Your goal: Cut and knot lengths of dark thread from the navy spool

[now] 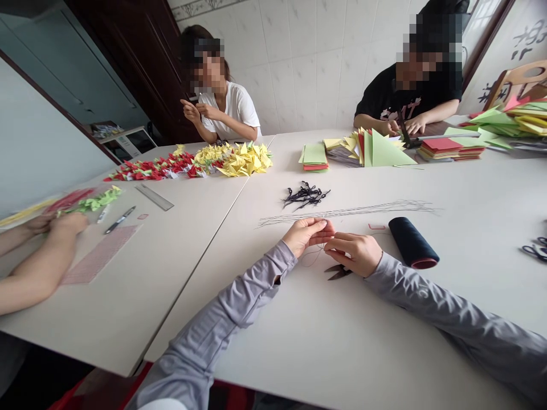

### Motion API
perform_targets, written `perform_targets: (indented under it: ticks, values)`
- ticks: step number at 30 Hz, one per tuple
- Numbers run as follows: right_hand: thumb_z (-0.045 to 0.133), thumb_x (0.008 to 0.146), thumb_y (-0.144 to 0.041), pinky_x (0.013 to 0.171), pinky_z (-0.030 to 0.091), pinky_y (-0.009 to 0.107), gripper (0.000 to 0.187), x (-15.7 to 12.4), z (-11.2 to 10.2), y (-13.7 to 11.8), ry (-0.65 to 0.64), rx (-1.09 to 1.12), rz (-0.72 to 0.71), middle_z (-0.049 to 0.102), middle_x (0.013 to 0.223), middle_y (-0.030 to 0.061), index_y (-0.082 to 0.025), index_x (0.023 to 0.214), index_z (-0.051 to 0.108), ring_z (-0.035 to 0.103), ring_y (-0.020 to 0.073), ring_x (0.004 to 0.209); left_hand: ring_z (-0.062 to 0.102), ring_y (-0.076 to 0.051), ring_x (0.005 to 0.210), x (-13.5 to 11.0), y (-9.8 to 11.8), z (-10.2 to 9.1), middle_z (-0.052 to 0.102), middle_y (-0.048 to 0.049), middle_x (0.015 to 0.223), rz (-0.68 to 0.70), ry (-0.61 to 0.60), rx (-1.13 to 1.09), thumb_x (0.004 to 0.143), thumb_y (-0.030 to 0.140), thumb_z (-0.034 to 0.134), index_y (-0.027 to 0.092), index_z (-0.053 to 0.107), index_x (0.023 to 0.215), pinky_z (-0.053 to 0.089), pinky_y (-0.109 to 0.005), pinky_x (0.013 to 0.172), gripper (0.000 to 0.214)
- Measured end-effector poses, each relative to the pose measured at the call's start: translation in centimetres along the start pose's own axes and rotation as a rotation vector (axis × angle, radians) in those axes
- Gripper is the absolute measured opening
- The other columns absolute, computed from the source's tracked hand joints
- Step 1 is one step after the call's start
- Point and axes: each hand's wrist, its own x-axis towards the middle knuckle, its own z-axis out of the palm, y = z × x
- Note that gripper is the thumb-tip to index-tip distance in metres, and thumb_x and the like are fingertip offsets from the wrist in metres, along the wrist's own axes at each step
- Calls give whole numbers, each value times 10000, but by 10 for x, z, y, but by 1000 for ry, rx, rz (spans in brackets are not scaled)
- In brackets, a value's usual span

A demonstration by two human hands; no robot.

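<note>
My left hand (308,234) and my right hand (355,251) meet close together over the table, fingers pinched. A thin thread (311,263) hangs in a loop below the fingertips; its exact hold is too small to see. Below my right hand lie small dark scissors (339,272), partly hidden by it. To the right rests a big spool of dark thread (412,242) on its side. Just beyond my hands, a bundle of long thin strands (354,211) stretches across the table, with a heap of short black knotted cords (305,195) behind it.
Folded paper pieces (243,159) are heaped at the far left. Stacks of coloured paper (314,156) stand opposite, near two co-workers. At left, another person's hands (64,225) work near a pen (120,220) and ruler (154,197). Black-handled scissors (536,249) lie far right.
</note>
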Motion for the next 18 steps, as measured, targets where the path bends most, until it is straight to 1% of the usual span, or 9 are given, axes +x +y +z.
perform_targets:
  ticks: [6, 12, 15, 18]
  values:
    - [453, 867, -252, 528, 340, 209, 208, 1, 0, -2, -5, 11, -2, 674, 772, 5, -234, 783, 642, 543, 93, 595, 640, -121, 733, -1, 2, 1, 674, -59, 756, -18, 22, -1, 741, 237, 682, 89, 650, 821, 500, -318, 846, 172]
    - [476, 856, -248, 532, 350, 206, 183, 4, -1, -6, -3, 22, -2, 666, 753, -8, -230, 784, 643, 531, 89, 582, 643, -124, 749, -2, 5, 0, 676, -65, 776, -7, 9, 4, 757, 239, 666, 88, 654, 835, 499, -325, 856, 171]
    - [492, 859, -301, 527, 355, 202, 182, 4, -3, -8, -5, 65, 6, 647, 771, 2, -219, 783, 635, 517, 81, 574, 641, -121, 745, -3, 6, -1, 674, -61, 776, -7, 11, 9, 759, 237, 664, 91, 654, 832, 503, -321, 847, 164]
    - [479, 867, -372, 513, 353, 207, 250, 4, -8, -9, 8, 120, 47, 608, 821, 27, -196, 754, 615, 460, 68, 536, 639, -119, 743, -5, 7, 0, 674, -59, 782, 4, 4, 16, 760, 231, 663, 89, 655, 821, 507, -312, 838, 155]
